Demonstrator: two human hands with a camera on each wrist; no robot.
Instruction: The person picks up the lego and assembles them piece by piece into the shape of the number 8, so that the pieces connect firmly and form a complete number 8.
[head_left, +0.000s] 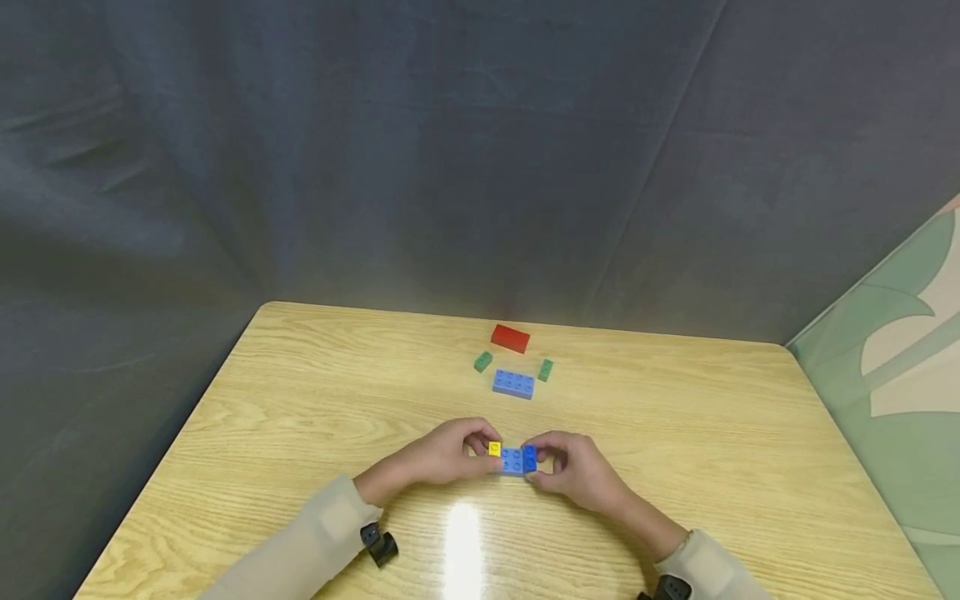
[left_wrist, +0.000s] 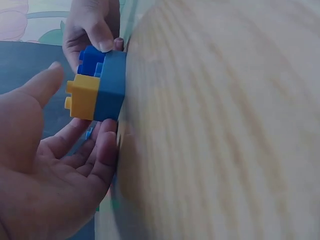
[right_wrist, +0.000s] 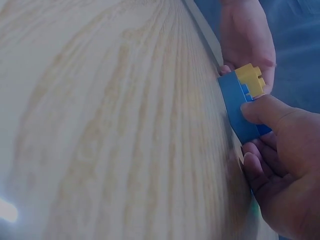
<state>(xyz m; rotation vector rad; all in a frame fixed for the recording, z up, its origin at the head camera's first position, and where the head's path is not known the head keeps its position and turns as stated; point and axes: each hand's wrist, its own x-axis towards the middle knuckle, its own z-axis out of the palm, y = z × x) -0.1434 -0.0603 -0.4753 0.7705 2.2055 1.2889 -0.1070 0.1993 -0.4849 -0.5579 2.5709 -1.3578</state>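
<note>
A light blue building brick (head_left: 512,461) lies on the table between the two hands. A small yellow brick (left_wrist: 84,97) sits on its left end, a small dark blue brick (head_left: 530,457) on its right end. With thumb and fingers, my right hand (head_left: 588,472) grips the right end; its thumb presses the bricks in the right wrist view. My left hand (head_left: 450,452) is around the left end, its fingers touching the light blue brick. In the left wrist view its thumb stands apart from the yellow brick. The left thumb partly hides the yellow brick from above.
Farther back on the wooden table (head_left: 300,392) lie a blue brick (head_left: 513,383), a red brick (head_left: 510,338), a green brick (head_left: 483,362) at left and another green brick (head_left: 546,370) at right. A dark curtain (head_left: 450,167) hangs behind the table.
</note>
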